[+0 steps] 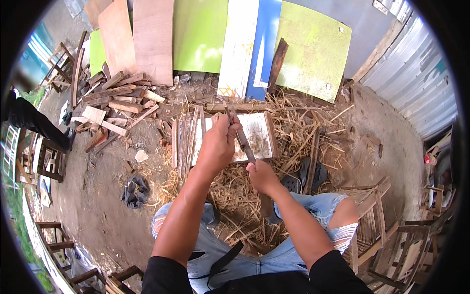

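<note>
Both hands are closed on a long, narrow, flat dark strip, held at a slant in front of me. Whether it is wood or a blade I cannot tell. My left hand grips around its far end. Closer to my body, my right hand has its fingers wrapped round the lower part. A brown end shows below my right hand. Under the strip lies a stained white board with wooden edges. Thin wooden slats lie along its left side.
Curly wood shavings cover the ground around the board. Scrap wood is heaped at the far left, near a crumpled black bag. Coloured panels lean at the back. A person's dark-trousered leg is at left; wooden frames stand at right.
</note>
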The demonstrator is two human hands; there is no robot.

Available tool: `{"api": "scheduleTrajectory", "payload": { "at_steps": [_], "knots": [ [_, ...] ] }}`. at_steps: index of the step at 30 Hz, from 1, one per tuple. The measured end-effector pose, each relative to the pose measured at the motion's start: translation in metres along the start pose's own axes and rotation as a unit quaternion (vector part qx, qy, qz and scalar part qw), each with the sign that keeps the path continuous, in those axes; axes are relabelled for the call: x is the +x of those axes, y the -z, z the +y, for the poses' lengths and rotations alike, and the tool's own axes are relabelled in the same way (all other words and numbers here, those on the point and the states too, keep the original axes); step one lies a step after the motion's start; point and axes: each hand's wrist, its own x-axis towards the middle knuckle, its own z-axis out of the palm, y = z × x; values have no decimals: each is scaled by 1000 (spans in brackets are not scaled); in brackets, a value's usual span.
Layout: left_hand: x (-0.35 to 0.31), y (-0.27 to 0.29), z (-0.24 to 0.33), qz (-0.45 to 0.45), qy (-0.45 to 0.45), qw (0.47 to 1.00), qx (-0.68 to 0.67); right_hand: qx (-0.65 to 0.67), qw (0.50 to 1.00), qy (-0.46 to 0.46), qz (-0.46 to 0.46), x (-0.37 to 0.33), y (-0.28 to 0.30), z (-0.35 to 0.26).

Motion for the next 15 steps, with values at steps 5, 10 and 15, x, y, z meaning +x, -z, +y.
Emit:
{"api": "scheduleTrajectory", "payload": {
  "at_steps": [5, 10, 15],
  "knots": [
    [-2, -5, -6, 22, -26, 999, 18, 23, 977, 149, 153, -13, 7, -26],
    [-2, -6, -8, 10, -1, 1000, 11, -105, 960, 163, 204, -20, -17, -10],
    [-2, -4, -7, 6, 3, 1000, 2, -88, 994, 59, 34, -5, -7, -1]
  ]
}}
